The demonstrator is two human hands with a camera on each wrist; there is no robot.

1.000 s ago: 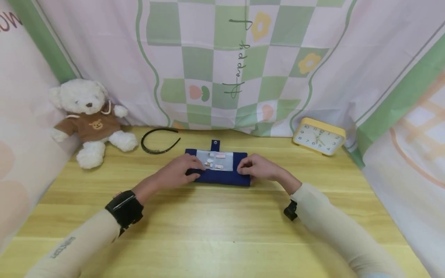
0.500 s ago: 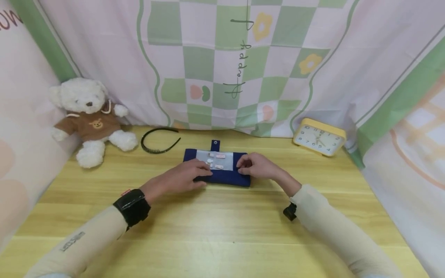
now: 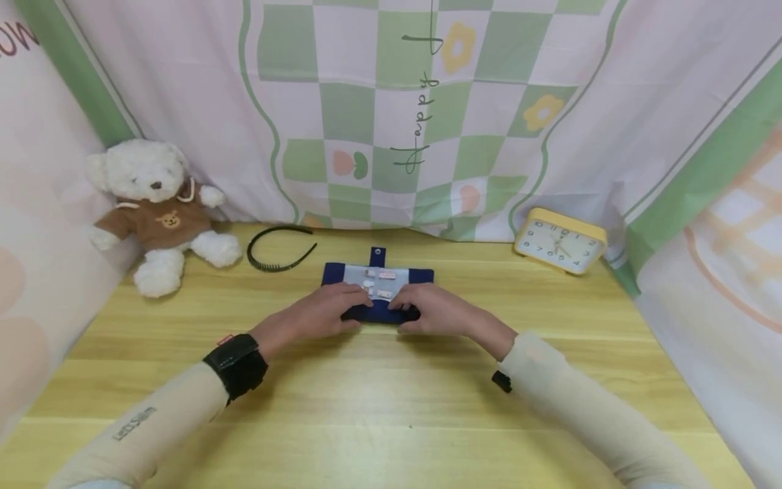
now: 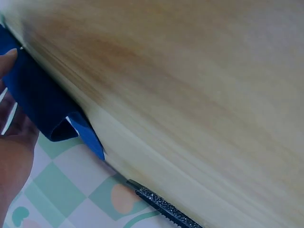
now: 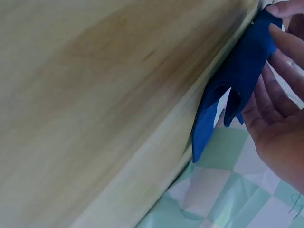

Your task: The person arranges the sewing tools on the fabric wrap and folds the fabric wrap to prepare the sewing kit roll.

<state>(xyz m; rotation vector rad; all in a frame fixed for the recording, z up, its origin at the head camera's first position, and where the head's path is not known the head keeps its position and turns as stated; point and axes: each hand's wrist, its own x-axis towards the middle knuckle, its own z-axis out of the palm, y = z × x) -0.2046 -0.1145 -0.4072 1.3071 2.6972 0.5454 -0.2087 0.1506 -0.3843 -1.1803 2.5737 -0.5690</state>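
Observation:
A navy blue fabric roll-up pouch point(image 3: 381, 312) lies on the table in the head view, its near part folded over. A snap strap point(image 3: 378, 257) sticks out at its far side, and a pale see-through pocket point(image 3: 400, 277) shows several small pinkish-white items. My left hand point(image 3: 320, 314) holds the near fold left of its middle, thumb in front and fingers over the top. Mirroring it on the right, my right hand point(image 3: 441, 314) holds the same fold. Both wrist views show the pouch's curled, open-ended fold point(image 4: 42, 95) point(image 5: 254, 52) between thumb and fingers.
A black toothed headband point(image 3: 264, 263) lies left of the pouch. Behind it at the left sits a white teddy bear point(image 3: 165, 221) in a brown top. At the back right stands a yellow alarm clock point(image 3: 559, 243). A checkered curtain point(image 3: 403, 122) borders the wooden table point(image 3: 379, 407).
My left hand has slid right along the pouch's near edge. My right hand has moved left and nearer, from the right end onto the near fold.

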